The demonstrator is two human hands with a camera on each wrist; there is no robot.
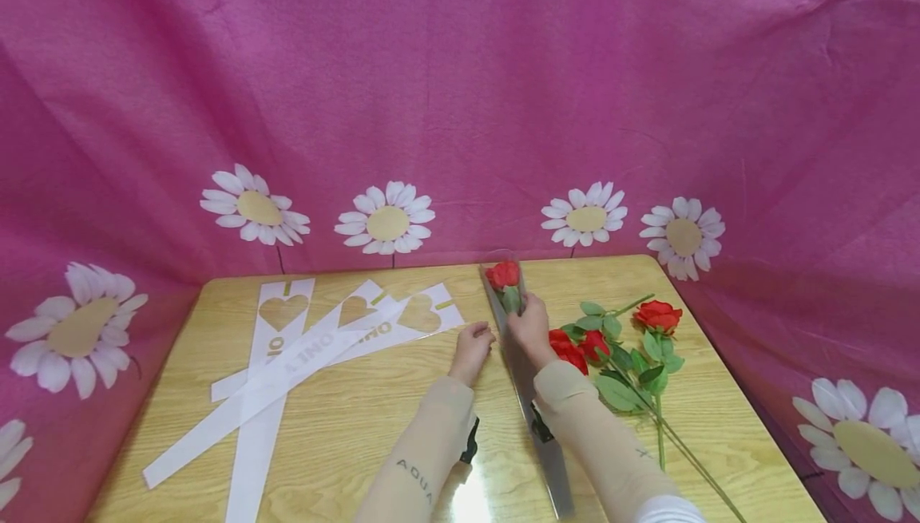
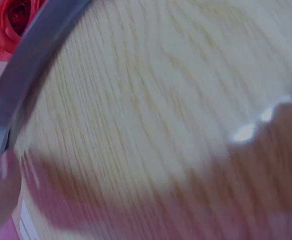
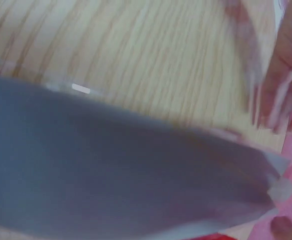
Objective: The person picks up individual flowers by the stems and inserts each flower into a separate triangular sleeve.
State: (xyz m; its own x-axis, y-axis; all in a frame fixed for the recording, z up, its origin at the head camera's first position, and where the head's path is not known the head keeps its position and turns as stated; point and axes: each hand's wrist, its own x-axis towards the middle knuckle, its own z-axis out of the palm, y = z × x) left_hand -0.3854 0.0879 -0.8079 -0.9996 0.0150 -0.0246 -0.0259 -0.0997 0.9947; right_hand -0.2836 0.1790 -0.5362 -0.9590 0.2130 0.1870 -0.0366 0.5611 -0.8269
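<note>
A long, tapered dark flower sleeve (image 1: 519, 371) lies lengthwise on the table with a red rose (image 1: 502, 274) at its wide far end. Just below the bloom, my right hand (image 1: 530, 327) grips the sleeve with the rose. My left hand (image 1: 474, 347) is to the left of the sleeve, fingers loosely bent, with nothing in them. The left wrist view has the sleeve (image 2: 36, 55) and bloom (image 2: 11, 25) beyond the left hand (image 2: 2, 187). In the right wrist view the grey sleeve (image 3: 111, 165) fills the lower part, with the left hand (image 3: 285, 75) at upper right.
On the left, several white tapered sleeves (image 1: 262, 419) with gold hearts lie crossed over each other. Red roses (image 1: 657, 315) with green leaves and long stems lie to the right. A pink cloth (image 1: 460, 108) with daisies hangs behind the wooden table (image 1: 345, 427).
</note>
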